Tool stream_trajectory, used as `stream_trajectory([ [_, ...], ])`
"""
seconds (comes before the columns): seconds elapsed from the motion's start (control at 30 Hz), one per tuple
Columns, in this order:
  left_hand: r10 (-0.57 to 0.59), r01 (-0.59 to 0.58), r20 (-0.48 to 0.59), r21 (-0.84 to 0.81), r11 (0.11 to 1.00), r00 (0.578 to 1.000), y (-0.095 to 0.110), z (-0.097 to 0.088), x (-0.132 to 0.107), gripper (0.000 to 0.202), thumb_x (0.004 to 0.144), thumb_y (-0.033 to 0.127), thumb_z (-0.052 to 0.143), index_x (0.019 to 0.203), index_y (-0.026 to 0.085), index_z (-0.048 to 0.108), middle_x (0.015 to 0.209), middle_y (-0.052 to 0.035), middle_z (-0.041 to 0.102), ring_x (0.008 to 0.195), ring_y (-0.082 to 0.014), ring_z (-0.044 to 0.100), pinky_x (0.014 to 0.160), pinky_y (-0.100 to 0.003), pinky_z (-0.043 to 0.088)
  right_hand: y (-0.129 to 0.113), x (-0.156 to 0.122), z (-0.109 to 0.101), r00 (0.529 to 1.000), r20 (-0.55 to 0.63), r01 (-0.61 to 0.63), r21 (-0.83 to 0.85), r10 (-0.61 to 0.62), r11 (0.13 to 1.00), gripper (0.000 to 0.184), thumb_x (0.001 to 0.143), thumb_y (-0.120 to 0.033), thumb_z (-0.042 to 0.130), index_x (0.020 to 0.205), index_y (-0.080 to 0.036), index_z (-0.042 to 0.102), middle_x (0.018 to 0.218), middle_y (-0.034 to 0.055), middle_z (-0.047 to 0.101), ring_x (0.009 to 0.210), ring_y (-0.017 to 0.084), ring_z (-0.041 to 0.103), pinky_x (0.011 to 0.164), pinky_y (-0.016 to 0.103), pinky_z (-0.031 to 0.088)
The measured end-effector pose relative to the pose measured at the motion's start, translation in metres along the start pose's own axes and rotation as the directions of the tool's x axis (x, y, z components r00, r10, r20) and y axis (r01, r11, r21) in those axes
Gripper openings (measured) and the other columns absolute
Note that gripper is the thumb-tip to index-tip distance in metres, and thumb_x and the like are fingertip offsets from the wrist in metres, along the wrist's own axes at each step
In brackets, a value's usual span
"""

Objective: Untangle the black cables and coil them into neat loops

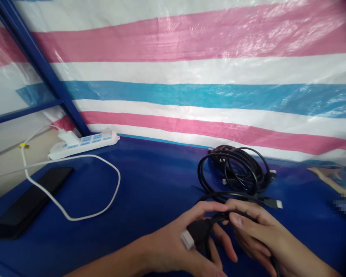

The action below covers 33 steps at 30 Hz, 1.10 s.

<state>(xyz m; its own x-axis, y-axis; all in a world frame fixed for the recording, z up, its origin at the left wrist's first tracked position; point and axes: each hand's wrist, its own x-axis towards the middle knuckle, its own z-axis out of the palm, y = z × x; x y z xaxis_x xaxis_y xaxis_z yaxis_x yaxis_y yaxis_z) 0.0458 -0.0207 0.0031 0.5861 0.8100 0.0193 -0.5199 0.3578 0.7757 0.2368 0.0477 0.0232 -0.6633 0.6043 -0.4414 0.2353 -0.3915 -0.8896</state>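
Observation:
Low in the head view, a black cable [219, 217] runs between my two hands. Its black plug [200, 231] has a pale tip and lies over the palm side of my left hand [170, 244]. The fingers of that hand curl loosely around the cable, the index finger reaching toward the other hand. My right hand [266, 234] pinches the cable between thumb and fingers, with more of it passing down through the grip. Just beyond my hands lies a tangled pile of black cables [242, 165]; one plug with a pale tip [272, 202] points right.
A white power strip [86, 144] with a white adapter [69, 137] stands at the back left. A white cord [118, 181] loops over the blue table [150, 184] and crosses a black phone-like slab [31, 202]. Striped plastic sheeting [173, 92] and a blue frame post [43, 57] border the table.

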Motion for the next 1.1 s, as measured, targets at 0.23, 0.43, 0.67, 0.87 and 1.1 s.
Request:
stream_trajectory([
  [0.23, -0.063, 0.062, 0.138, 0.009, 0.998, 0.988, 0.012, 0.001, 0.001, 0.094, 0.058, 0.047, 0.082, 0.139, 0.037, 0.035, 0.105, -0.0034, 0.060, 0.076, -0.0098, 0.064, 0.075, -0.026, 0.046, 0.000, -0.002, -0.008, 0.999, -0.013, 0.042, -0.093, -0.043, 0.995, 0.045, 0.082, -0.058, 0.056, 0.098, -0.015, 0.057, 0.040, -0.0098, 0.029, 0.030, 0.000, 0.021, 0.030, 0.009, 0.014],
  [0.43, -0.213, 0.234, -0.220, 0.072, 0.970, 0.952, 0.007, 0.017, 0.004, 0.051, 0.072, 0.026, 0.071, 0.120, 0.024, 0.051, 0.052, 0.0093, 0.050, 0.036, -0.0035, 0.044, 0.041, -0.013, 0.034, -0.009, -0.010, 0.015, 0.998, 0.044, -0.034, -0.319, 0.051, 0.947, 0.044, 0.077, -0.054, 0.064, 0.098, -0.017, 0.056, 0.070, -0.0019, 0.053, 0.038, 0.000, 0.034, 0.030, 0.011, 0.026],
  [0.67, 0.181, -0.074, -0.580, 0.203, 0.976, 0.794, 0.029, 0.011, 0.003, 0.026, 0.084, 0.036, 0.055, 0.103, 0.018, 0.053, 0.035, 0.0130, 0.031, 0.025, -0.0035, 0.029, 0.032, -0.013, 0.026, 0.001, 0.004, 0.036, 0.957, -0.172, 0.240, 0.018, -0.233, 0.971, 0.046, 0.077, -0.048, 0.067, 0.108, -0.017, 0.053, 0.067, -0.0023, 0.053, 0.065, 0.009, 0.057, 0.064, 0.019, 0.044],
  [0.87, 0.124, 0.106, -0.536, 0.377, 0.920, 0.835, 0.030, 0.010, 0.000, 0.028, 0.080, 0.033, 0.059, 0.103, 0.020, 0.051, 0.052, 0.0093, 0.048, 0.031, -0.0044, 0.042, 0.034, -0.014, 0.035, 0.004, 0.003, 0.044, 0.947, -0.258, 0.152, -0.159, -0.190, 0.976, 0.061, 0.088, -0.061, 0.043, 0.129, -0.016, 0.042, 0.044, -0.0060, 0.042, 0.040, 0.010, 0.047, 0.047, 0.021, 0.041],
  [1.1, -0.033, 0.254, -0.488, 0.393, 0.884, 0.872, 0.042, 0.011, -0.005, 0.020, 0.073, 0.024, 0.064, 0.092, 0.019, 0.056, 0.047, 0.0098, 0.042, 0.031, -0.0013, 0.031, 0.031, -0.011, 0.024, 0.003, -0.004, 0.045, 0.991, -0.072, 0.092, -0.216, -0.110, 0.972, 0.054, 0.087, -0.061, 0.046, 0.120, -0.018, 0.047, 0.059, -0.0042, 0.050, 0.039, 0.006, 0.047, 0.046, 0.021, 0.045],
])
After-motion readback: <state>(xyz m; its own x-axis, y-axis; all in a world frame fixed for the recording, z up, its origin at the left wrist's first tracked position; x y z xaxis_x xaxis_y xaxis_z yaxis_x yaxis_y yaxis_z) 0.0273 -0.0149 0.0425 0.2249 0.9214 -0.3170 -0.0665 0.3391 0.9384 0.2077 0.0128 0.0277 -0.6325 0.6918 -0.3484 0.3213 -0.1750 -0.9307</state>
